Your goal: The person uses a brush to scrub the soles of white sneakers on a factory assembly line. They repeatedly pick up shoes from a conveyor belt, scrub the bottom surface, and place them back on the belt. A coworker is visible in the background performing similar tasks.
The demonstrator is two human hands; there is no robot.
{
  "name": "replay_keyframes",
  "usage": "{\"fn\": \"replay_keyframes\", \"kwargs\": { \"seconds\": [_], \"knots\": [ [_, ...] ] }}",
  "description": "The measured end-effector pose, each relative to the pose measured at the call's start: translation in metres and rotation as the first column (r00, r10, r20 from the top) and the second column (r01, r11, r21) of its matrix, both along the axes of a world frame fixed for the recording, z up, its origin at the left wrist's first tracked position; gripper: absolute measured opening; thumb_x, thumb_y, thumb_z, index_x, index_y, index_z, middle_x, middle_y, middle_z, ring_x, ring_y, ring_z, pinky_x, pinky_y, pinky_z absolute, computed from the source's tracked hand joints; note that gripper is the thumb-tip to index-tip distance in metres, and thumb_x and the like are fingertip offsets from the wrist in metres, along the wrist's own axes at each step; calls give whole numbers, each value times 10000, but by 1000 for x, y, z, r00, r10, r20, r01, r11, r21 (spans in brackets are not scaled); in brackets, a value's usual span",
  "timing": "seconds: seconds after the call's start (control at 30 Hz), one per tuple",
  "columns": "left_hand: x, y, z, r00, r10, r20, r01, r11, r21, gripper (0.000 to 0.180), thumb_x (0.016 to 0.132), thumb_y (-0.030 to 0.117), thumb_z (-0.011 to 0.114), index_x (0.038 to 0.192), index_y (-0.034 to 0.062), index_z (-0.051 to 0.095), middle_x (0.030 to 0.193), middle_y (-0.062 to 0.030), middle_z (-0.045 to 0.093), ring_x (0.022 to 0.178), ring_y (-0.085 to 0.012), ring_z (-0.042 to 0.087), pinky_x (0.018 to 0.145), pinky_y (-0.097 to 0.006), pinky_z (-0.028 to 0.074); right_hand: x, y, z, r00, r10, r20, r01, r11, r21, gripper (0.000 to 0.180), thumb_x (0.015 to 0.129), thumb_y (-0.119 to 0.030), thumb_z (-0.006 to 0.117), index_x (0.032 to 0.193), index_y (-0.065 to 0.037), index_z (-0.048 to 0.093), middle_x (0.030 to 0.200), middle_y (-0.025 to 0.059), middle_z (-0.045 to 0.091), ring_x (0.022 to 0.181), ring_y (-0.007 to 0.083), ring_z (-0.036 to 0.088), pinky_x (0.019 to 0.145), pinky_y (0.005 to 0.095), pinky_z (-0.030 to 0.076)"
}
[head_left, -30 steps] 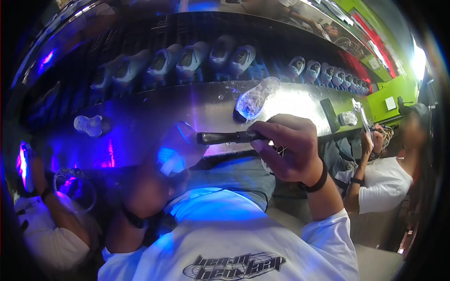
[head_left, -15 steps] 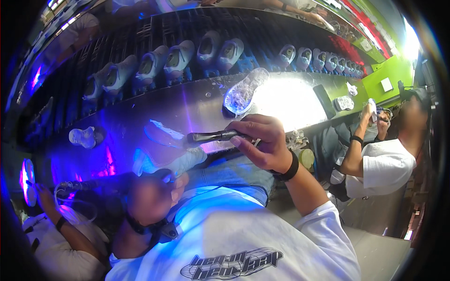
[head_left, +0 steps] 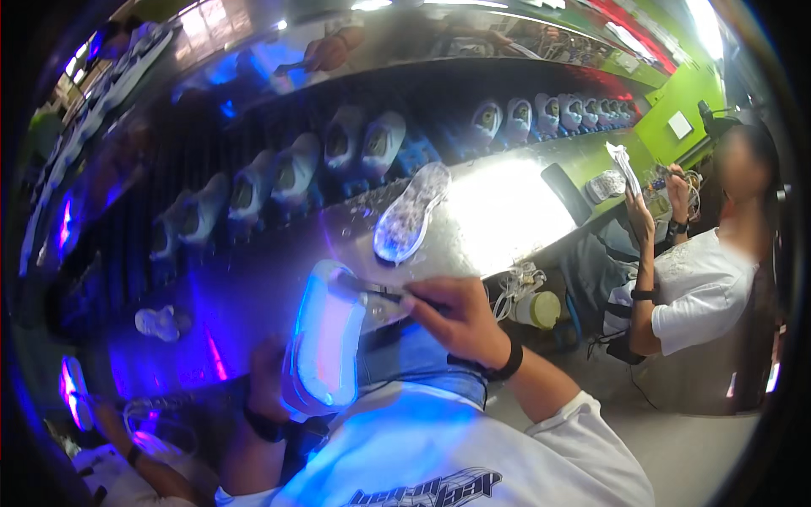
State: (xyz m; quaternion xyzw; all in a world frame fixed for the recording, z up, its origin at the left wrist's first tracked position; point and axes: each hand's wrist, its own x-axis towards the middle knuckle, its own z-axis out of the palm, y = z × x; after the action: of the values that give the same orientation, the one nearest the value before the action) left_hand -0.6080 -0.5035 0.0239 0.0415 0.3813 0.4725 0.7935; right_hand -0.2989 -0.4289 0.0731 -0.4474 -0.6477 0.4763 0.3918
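Observation:
Bottom side up, a white shoe (head_left: 328, 351) glows pink and blue under violet light in front of my body. My left hand (head_left: 267, 376) is closed around its left side; most of its fingers are hidden behind the shoe or in shadow. In my right hand (head_left: 465, 317) is a dark-handled brush (head_left: 384, 292), pinched between thumb and fingers. Its head meets the far end of the shoe's bottom. Just beyond the brush, a shoe sole (head_left: 411, 213) with a mottled, wet-looking inner face lies on the metal bench.
Rows of shoes (head_left: 296, 165) stand on the dark conveyor (head_left: 93, 279) behind the metal bench (head_left: 245, 296). Another small sole (head_left: 160, 324) lies at left. Co-workers sit on both sides; the right one (head_left: 701, 279) holds a white shoe part. A yellowish container (head_left: 538, 310) stands below the bench edge.
The shoe has been raised and turned lengthwise, its bottom now facing up. My right hand has moved nearer to me, bringing the brush onto the shoe. The view has shifted.

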Motion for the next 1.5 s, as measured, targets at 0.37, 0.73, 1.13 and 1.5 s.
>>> {"fn": "replay_keyframes", "kwargs": {
  "seconds": [0.37,0.73,1.13,1.5],
  "knots": [
    [116,220,62,773,-137,-619,429,832,351,621,896,130,730,1462,-34,534,1280,-148,686,1121,-214,678,966,-378,549,81,-8,-11,899,-401,-177,391,916,-90,251,1034,-173,642,936,36,739,723,-2,640,660,61,550,590,235,396],
    [244,462,-58,-224,434,-873,799,594,91,684,699,404,863,1313,164,683,1261,-144,726,1164,-371,686,1019,-451,535,105,-9,-44,824,-534,-191,487,839,-243,229,1021,-149,653,1026,56,755,737,-5,652,666,51,555,598,221,392],
    [138,438,-20,-514,352,-782,625,779,-60,523,812,295,718,1311,148,674,1278,-173,707,1175,-380,677,976,-506,530,95,-12,-42,795,-581,-176,525,804,-279,198,1021,-121,647,992,58,728,755,2,626,651,65,522,581,236,375],
    [32,340,3,802,102,-589,87,955,285,173,927,292,768,826,167,704,733,1,606,609,-128,577,554,-310,454,70,-44,-13,835,-541,-100,504,826,-252,182,1047,-138,662,1109,20,728,793,-32,613,632,36,502,561,198,387]
  ]
}}
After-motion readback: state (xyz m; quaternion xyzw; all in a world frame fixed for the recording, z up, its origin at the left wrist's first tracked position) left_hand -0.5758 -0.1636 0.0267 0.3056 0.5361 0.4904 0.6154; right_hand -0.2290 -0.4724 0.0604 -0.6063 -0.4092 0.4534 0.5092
